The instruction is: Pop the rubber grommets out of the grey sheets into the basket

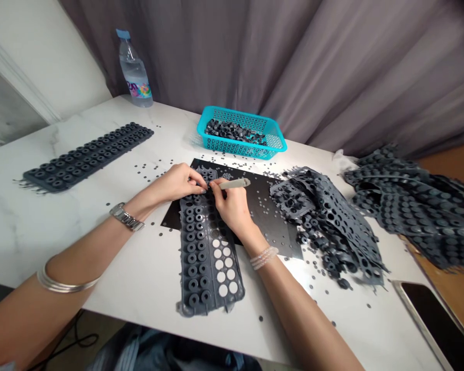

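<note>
A dark rubber sheet (211, 252) lies lengthwise before me, with rows of ring-shaped parts on its left side and round holes on its right, white tabletop showing through the nearer ones. My left hand (183, 181) is closed at the sheet's upper part, fingertips pressed together; what they pinch is too small to make out. My right hand (232, 203) is wrapped round a pale pen-like tool (235, 183), its fingertips close beside the left ones. A black mat (263, 206) lies partly under the sheet, strewn with small dark discs.
A turquoise basket (242, 147) of dark parts stands at the back. Another rubber sheet (88, 157) lies left, near a water bottle (136, 77). Punched sheets (340, 221) and loose rings (325, 247) are piled right; further right are more sheets (417, 201) and a phone (436, 324).
</note>
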{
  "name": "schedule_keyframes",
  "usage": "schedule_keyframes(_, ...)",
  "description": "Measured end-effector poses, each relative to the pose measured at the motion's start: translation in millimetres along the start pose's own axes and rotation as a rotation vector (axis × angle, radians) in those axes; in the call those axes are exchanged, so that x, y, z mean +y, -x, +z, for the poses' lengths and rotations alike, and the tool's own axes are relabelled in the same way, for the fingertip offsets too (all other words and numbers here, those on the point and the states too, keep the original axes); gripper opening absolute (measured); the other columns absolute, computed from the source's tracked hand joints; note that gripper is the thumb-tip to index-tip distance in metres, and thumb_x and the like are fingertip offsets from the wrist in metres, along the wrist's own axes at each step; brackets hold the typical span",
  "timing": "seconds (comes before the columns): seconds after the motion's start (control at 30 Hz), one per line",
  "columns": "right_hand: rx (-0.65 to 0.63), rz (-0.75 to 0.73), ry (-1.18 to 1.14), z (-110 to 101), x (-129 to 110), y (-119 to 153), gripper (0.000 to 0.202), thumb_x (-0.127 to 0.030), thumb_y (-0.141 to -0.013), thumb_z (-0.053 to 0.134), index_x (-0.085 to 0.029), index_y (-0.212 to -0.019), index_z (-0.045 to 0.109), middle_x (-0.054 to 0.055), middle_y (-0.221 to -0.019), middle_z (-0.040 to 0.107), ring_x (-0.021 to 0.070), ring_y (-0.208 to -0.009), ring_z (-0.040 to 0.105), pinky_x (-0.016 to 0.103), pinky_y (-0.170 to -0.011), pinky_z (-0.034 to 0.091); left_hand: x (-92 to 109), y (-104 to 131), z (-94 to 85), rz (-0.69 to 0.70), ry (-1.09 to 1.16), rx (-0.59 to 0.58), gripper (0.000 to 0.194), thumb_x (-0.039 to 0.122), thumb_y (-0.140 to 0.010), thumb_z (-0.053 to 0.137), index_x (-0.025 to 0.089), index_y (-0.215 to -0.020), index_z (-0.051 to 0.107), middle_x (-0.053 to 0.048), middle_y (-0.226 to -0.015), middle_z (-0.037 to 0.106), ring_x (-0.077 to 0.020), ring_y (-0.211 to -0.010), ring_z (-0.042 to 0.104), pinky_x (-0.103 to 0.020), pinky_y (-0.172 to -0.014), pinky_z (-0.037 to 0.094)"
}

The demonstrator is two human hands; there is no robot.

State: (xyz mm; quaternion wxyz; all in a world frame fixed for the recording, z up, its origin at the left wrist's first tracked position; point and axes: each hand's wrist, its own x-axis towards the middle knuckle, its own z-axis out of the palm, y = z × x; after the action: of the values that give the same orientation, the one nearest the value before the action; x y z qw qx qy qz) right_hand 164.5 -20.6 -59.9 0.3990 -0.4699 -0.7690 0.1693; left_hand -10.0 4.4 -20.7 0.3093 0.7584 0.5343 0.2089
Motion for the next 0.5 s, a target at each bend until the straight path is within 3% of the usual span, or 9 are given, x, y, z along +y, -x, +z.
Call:
schedule_keyframes(0.27,0.013,0.099,-0.1,-5.4,-1.0,0.4,0.032,-0.032,-0.095,0.047,-0.018,-0.075,0.067,0.002,-0.069,0.068,0.0139,-0.058,0.058,0.024,-0.057,0.037,3.5,-1.3,6.1,0.118,-0.186,0.09,0.018,0.018,-0.073,0.064,0.019,-0.08,0.081,-0.001,-0.061,0.071,-0.0124,-0.055,0.054,-0.024,-0.058,0.038)
schedule_keyframes(0.5,-0.002,0.081,-0.058,-4.5,-0.7,1.0,0.032,-0.032,-0.096,0.046,-0.019,-0.078,0.068,0.003,-0.074,0.07,0.0148,-0.061,0.06,0.024,-0.059,0.039,6.1,1.5,6.6,0.126,-0.188,0.113,0.018,0.014,-0.072,0.064,0.019,-0.078,0.08,0.001,-0.056,0.068,-0.0113,-0.051,0.05,-0.024,-0.059,0.039)
